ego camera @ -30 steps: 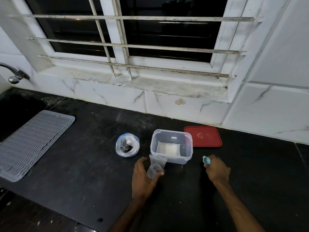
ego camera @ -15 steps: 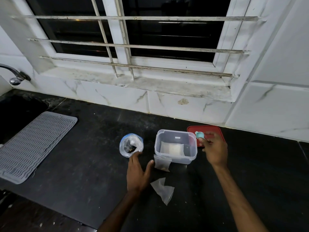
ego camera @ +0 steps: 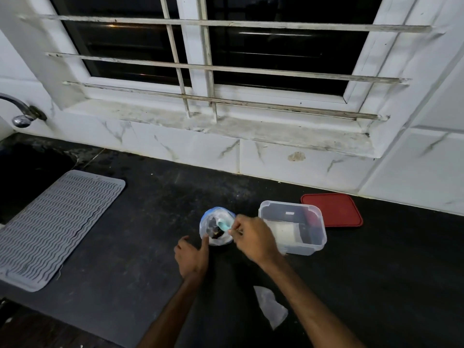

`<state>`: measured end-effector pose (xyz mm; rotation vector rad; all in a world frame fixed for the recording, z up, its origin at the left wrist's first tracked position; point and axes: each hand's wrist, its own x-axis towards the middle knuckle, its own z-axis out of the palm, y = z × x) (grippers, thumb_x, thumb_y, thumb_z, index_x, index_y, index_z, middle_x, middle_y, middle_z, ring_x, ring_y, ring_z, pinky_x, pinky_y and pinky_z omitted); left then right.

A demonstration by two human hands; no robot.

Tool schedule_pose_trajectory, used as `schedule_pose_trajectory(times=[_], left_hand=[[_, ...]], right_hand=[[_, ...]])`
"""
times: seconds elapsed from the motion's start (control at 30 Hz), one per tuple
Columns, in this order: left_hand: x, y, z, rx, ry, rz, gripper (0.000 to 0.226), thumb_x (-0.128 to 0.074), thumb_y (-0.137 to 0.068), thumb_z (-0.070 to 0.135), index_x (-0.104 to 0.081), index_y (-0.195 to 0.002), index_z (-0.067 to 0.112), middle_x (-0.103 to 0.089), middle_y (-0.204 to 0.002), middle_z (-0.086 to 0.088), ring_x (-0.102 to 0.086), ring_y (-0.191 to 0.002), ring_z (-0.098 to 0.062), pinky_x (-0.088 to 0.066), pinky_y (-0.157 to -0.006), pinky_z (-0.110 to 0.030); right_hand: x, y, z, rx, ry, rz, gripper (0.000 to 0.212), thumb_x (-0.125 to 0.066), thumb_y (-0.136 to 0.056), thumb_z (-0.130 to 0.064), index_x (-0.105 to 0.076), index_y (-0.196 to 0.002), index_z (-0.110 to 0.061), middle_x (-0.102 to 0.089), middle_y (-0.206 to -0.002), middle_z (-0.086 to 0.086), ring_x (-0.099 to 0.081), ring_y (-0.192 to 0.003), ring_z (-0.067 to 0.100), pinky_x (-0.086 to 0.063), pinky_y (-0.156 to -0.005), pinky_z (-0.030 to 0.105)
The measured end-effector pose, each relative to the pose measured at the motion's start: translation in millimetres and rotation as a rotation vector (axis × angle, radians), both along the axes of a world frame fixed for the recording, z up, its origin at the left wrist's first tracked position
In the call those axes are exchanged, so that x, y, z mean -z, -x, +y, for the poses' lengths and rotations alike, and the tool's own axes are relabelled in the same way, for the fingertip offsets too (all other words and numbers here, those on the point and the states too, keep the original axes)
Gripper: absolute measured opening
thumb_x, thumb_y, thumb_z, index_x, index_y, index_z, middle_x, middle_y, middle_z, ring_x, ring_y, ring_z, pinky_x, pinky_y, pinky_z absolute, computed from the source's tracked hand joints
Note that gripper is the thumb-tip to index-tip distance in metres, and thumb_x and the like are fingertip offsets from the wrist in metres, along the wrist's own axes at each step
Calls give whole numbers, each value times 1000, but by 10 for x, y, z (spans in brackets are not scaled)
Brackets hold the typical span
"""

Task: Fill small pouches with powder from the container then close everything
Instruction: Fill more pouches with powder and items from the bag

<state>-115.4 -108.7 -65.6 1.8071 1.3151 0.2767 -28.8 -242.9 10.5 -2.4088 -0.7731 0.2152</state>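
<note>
A round container lined with a plastic bag (ego camera: 216, 226) sits on the black counter (ego camera: 140, 237), dark powder showing inside. My right hand (ego camera: 253, 238) pinches a small teal spoon (ego camera: 223, 225), its bowl over the container's mouth. My left hand (ego camera: 192, 254) rests on the counter with relaxed fingers, its thumb against the container's near side. A clear plastic box (ego camera: 293, 227) with white contents stands to the right. One small clear pouch (ego camera: 271, 306) lies flat on the counter between my forearms.
A red lid (ego camera: 332, 209) lies behind the clear box by the tiled wall. A grey ridged drying mat (ego camera: 52, 227) covers the counter's left part, beside a dark sink and a tap (ego camera: 21, 113). A barred window sits above.
My right hand carried the spoon left from above the clear box to the bag-lined container. My left hand dropped the pouch on the counter, then settled against the container.
</note>
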Motion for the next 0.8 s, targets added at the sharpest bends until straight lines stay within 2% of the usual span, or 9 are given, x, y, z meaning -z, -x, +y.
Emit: schedule_pose_trajectory(times=[0.13, 0.2, 0.3, 0.37, 0.43, 0.53, 0.63, 0.7, 0.8], left_hand=[[143, -132, 187, 110, 122, 90, 77, -57, -78, 72, -54, -124, 10, -46, -130, -15, -49, -121, -31, -46, -98, -43], [198, -193, 244, 185, 114, 133, 76, -53, -77, 77, -62, -115, 11, -54, -123, -14, -49, -118, -28, -46, -96, -40], [287, -266, 359, 254, 117, 164, 71, -51, -75, 77, -70, -96, 11, -66, -106, -13, -57, -107, -26, -50, -91, -37], [296, -283, 414, 244, 159, 115, 59, -59, -78, 67, -69, -89, 10, -70, -96, -11, -65, -93, -26, -54, -81, -36], [244, -280, 461, 212, 219, 41, 40, -65, -84, 47, -62, -95, 8, -69, -98, -11, -65, -92, -27, -52, -77, -34], [177, -279, 488, 168, 302, -118, 19, -65, -89, 19, -52, -97, 7, -64, -102, -16, -60, -89, -24, -49, -75, -34], [119, -260, 503, 130, 423, -295, 20, -67, -85, 3, -50, -94, 10, -62, -96, -14, -59, -82, -20, -51, -69, -33], [100, -244, 510, 113, 538, -398, 25, -68, -83, -3, -51, -99, 7, -63, -93, -13, -61, -81, -21, -54, -69, -34], [130, -272, 541, 187, 559, -422, 22, -64, -87, -2, -52, -103, 6, -65, -96, -17, -63, -84, -24, -56, -76, -41]], right_hand=[[53, 21, 419, -68, 348, -43, 25, -54, -96, -28, -62, -113, -12, -67, -112, 11, -64, -102, 30, -50, -83, 37], [95, -11, 518, -68, 441, -12, 30, -54, -95, -28, -59, -118, -9, -64, -117, 14, -62, -107, 32, -49, -86, 39], [229, -60, 618, -76, 525, -17, 27, -50, -97, -23, -56, -119, -9, -63, -118, 15, -62, -108, 33, -49, -86, 40], [333, -76, 647, -58, 530, 5, 25, -46, -97, -20, -56, -118, -10, -63, -118, 15, -62, -107, 34, -49, -85, 40], [441, -68, 692, -17, 528, 72, 26, -46, -98, -23, -57, -118, -11, -63, -120, 13, -61, -108, 31, -47, -86, 37], [530, -41, 746, 74, 495, 158, 29, -50, -97, -27, -59, -120, -11, -63, -122, 11, -60, -112, 29, -46, -93, 36], [586, -30, 782, 200, 413, 250, 30, -56, -94, -29, -66, -114, -10, -67, -116, 11, -63, -108, 28, -50, -93, 36], [608, -35, 780, 254, 334, 319, 27, -58, -91, -26, -71, -105, -7, -71, -105, 12, -68, -97, 29, -54, -90, 38], [644, -69, 731, 328, 173, 451, 23, -56, -89, -17, -72, -80, -4, -71, -71, 10, -66, -57, 19, -61, -66, 36]])
